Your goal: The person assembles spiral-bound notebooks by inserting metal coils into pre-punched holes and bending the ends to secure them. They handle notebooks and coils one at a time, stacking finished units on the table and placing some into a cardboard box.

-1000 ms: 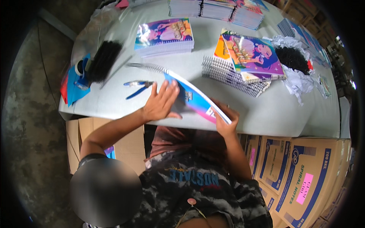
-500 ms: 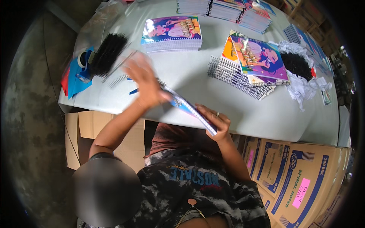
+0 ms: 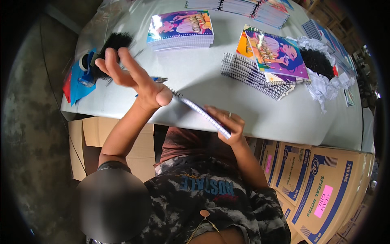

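My right hand [image 3: 228, 124] grips a notebook [image 3: 203, 114] by its lower end, tilted edge-up over the front of the table. A black spiral coil [image 3: 176, 94] sticks out past the notebook's upper left end, and coil loops run along its edge. Close to that coil end is my left hand [image 3: 140, 81], raised with its fingers spread and holding nothing visible. Beneath its fingers lie a bunch of black coils [image 3: 115, 40] and a small blue item, partly hidden. Beyond it stands a stack of notebooks [image 3: 180, 42] with purple illustrated covers.
Spiral-bound notebooks [image 3: 280, 57] lie in a loose pile at the right, beside crumpled paper [image 3: 323, 91] and a black coil heap [image 3: 317, 65]. More notebook stacks [image 3: 270, 14] line the far edge. Blue sheeting [image 3: 83, 89] and tape sit left; cartons [image 3: 321, 195] stand below right.
My left hand has swung up and left from the coil end, its fingers now more spread. The notebook stays in my right hand, nearly in place. The view has shifted slightly.
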`<action>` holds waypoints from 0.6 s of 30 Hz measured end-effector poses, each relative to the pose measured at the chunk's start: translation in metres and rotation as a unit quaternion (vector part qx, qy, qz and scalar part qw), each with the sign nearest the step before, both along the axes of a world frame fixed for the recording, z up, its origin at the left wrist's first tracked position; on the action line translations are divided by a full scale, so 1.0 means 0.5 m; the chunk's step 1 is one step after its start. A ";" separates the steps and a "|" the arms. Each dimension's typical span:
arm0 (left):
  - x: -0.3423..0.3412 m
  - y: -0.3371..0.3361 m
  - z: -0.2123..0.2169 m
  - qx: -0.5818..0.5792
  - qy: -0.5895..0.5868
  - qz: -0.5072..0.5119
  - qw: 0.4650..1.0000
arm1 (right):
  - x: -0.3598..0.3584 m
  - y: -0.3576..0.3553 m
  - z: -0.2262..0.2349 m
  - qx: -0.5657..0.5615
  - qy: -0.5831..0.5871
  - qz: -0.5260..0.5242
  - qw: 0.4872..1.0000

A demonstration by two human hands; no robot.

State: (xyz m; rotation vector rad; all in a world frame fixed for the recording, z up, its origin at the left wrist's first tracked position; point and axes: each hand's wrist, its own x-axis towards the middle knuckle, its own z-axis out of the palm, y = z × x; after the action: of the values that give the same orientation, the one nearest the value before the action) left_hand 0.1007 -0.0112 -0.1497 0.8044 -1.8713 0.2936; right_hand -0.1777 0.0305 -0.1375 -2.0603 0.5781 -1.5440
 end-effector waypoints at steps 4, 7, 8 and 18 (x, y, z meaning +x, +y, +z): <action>-0.128 0.066 -0.012 -0.004 -0.172 0.001 0.985 | 0.000 0.000 -0.014 -0.006 0.009 -0.052 0.999; -0.138 0.012 0.102 -0.164 -0.138 0.159 0.964 | 0.002 0.015 -0.010 0.042 0.024 -0.052 0.997; -0.136 0.027 0.096 -0.101 -0.141 0.141 0.975 | 0.010 0.020 -0.009 0.062 -0.003 -0.044 0.997; -0.141 0.007 0.164 0.128 -0.157 0.081 0.976 | 0.005 0.000 0.026 0.259 -0.139 0.038 0.955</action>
State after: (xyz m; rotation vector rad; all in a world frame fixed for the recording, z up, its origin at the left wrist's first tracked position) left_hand 0.0302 -0.0075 -0.0679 1.1439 -2.1720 0.2981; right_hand -0.1753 0.0307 -0.1247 -1.4296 0.6963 -1.4181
